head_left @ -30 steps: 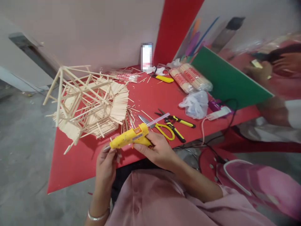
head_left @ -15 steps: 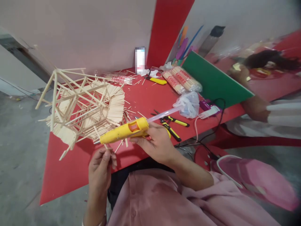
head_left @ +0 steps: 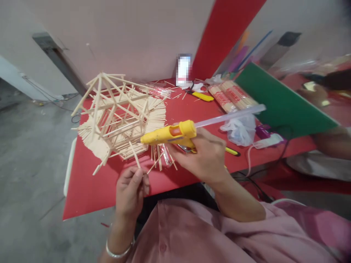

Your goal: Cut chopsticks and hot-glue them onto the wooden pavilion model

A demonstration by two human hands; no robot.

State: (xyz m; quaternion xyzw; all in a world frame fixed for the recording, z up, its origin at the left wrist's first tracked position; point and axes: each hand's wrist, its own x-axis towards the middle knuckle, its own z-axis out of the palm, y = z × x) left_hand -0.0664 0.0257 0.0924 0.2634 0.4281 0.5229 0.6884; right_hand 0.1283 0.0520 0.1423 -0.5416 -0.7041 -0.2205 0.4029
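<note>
My right hand (head_left: 205, 155) grips a yellow hot glue gun (head_left: 167, 134), with a long clear glue stick (head_left: 230, 115) poking out of its back end. Its nozzle points left, just above the upper end of a thin wooden stick (head_left: 134, 155). Thumb and fingers of my left hand (head_left: 133, 186) pinch that stick near its lower end, tilted upward. Beyond both hands stands a pavilion-like frame of wooden sticks (head_left: 115, 106), with a peaked top and a wide base of sticks laid side by side. Whether the nozzle touches the stick, I cannot tell.
On the red table (head_left: 90, 197) lie a yellow-handled cutter (head_left: 203, 96), packs of sticks (head_left: 233, 95), a plastic bag (head_left: 241, 129) and loose sticks. A phone (head_left: 183, 69) leans at the wall. A green board (head_left: 282, 102) stands at right, beside another person's arm (head_left: 329, 142).
The view has shifted left, so the table contents sit further right. My right hand has raised the glue gun away from the stick's lower part, toward its upper end. Both grips stay closed.
</note>
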